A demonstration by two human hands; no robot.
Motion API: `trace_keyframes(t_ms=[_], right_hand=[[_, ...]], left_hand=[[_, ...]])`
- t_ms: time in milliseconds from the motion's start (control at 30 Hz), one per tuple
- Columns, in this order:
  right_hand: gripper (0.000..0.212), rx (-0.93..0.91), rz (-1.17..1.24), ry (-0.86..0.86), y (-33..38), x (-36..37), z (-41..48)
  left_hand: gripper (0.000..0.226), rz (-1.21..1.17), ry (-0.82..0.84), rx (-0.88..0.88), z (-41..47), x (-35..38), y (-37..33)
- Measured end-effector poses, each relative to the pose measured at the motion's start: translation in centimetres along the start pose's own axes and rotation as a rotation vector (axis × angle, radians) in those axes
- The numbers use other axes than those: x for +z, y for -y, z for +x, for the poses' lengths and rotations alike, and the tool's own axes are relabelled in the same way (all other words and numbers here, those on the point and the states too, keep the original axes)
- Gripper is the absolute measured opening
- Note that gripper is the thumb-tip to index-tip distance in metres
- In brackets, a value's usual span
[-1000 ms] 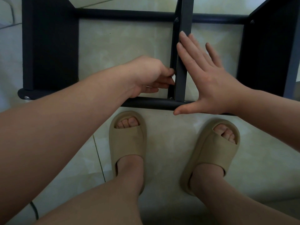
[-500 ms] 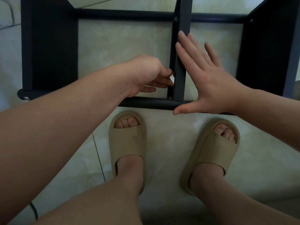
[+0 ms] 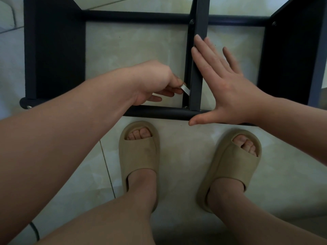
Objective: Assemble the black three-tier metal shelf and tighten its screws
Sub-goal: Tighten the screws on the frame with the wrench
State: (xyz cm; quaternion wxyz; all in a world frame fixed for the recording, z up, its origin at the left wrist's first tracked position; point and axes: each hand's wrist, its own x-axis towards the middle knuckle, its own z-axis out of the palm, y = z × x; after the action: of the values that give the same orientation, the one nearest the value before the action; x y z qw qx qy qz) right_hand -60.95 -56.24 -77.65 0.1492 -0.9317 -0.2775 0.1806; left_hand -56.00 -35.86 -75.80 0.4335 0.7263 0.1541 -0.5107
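The black metal shelf (image 3: pixel 53 55) lies on its side on the tiled floor, with two round rails and three flat panels. My right hand (image 3: pixel 224 82) lies flat and open against the right face of the middle panel (image 3: pixel 196 71), its thumb along the near rail (image 3: pixel 159 113). My left hand (image 3: pixel 155 82) pinches a small silver flat wrench (image 3: pixel 185 89) just left of that panel, a little above the screw (image 3: pixel 185 107) at the joint with the near rail.
My two feet in beige slide sandals (image 3: pixel 139 156) stand just in front of the near rail. A second screw (image 3: pixel 191 21) shows at the far rail joint, another (image 3: pixel 29 107) at the left rail end. A dark cable (image 3: pixel 35 230) lies at bottom left.
My left hand has turned a little, so the silver wrench now shows between its fingers beside the middle panel. The right hand and the shelf have stayed put.
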Motion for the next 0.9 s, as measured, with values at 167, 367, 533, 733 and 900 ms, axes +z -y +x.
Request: trace_keyframes(t_ms=[167, 367, 533, 733, 900], right_hand=[[0.135, 0.002, 0.003, -0.002, 0.0, 0.1, 0.0], [0.135, 0.001, 0.008, -0.005, 0.1, 0.1, -0.1], [0.135, 0.003, 0.007, -0.003, 0.1, 0.1, -0.1], [0.135, -0.001, 0.001, -0.004, 0.0, 0.1, 0.0], [0.134, -0.004, 0.002, -0.010, 0.1, 0.2, -0.1]], left_hand=[[0.010, 0.037, 0.025, 0.014, 0.1, -0.4, 0.1], [0.010, 0.052, 0.033, 0.013, 0.4, -0.7, 0.5], [0.010, 0.061, 0.044, 0.023, 0.4, -0.9, 0.7], [0.012, 0.115, 0.068, 0.038, 0.2, -1.2, 1.0], [0.010, 0.203, 0.080, 0.064, -0.1, -1.4, 1.1]])
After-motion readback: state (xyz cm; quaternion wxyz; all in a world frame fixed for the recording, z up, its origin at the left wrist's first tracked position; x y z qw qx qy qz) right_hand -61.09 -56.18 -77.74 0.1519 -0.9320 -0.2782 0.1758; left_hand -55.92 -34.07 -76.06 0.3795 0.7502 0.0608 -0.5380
